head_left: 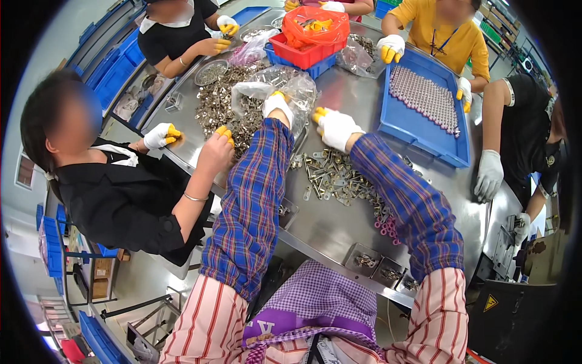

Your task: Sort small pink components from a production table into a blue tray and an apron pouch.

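Blue plaid sleeve covers over striped sleeves; white gloves (yellow fingertips); checked purple apron.

Both gloved hands, left (277, 107) and right (335, 127), grip a clear plastic bag (291, 82).

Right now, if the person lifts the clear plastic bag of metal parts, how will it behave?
The clear plastic bag looks thin and crumpled, so probably floppy. It seems to hold metal parts, so likely heavy and sagging. The left hand and right hand wear gloves, which may help the grip.

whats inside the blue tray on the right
Rows of small pinkish cylinders fill the upper part of the blue tray; its lower part is bare. Nothing covers it.
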The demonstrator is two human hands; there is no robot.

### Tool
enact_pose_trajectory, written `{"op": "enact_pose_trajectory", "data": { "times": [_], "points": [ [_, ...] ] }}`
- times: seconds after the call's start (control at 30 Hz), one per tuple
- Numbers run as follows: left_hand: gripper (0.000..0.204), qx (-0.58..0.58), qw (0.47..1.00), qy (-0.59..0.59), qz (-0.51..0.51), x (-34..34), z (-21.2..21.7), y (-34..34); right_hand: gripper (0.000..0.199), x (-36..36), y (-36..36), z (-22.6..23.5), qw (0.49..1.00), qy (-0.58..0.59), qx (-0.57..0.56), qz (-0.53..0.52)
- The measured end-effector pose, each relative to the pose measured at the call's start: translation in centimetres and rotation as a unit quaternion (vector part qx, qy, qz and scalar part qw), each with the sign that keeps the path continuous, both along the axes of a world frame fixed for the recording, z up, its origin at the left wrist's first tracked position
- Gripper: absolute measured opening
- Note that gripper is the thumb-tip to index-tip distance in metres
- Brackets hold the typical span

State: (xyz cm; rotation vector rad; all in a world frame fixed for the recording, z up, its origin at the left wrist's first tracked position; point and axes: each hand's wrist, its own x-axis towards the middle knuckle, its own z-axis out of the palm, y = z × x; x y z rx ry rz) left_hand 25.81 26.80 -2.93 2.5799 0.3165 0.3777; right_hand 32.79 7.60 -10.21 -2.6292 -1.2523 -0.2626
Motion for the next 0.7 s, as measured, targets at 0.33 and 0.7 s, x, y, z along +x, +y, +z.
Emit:
{"op": "enact_pose_trajectory", "data": {
  "times": [0.33, 0.7],
  "points": [
    [0.035, -0.029, 0.999, -0.007, -0.032, 0.1, 0.3, -2.9, 0.025, -0.5, -0.2, 0.4, 0.987, -0.045, 0.149, 0.031],
    [0.038, -0.028, 0.999, 0.002, -0.045, 0.3, -1.7, -3.4, 0.027, -0.1, -1.4, 2.3, 0.997, -0.061, 0.051, 0.004]
  ]
}}
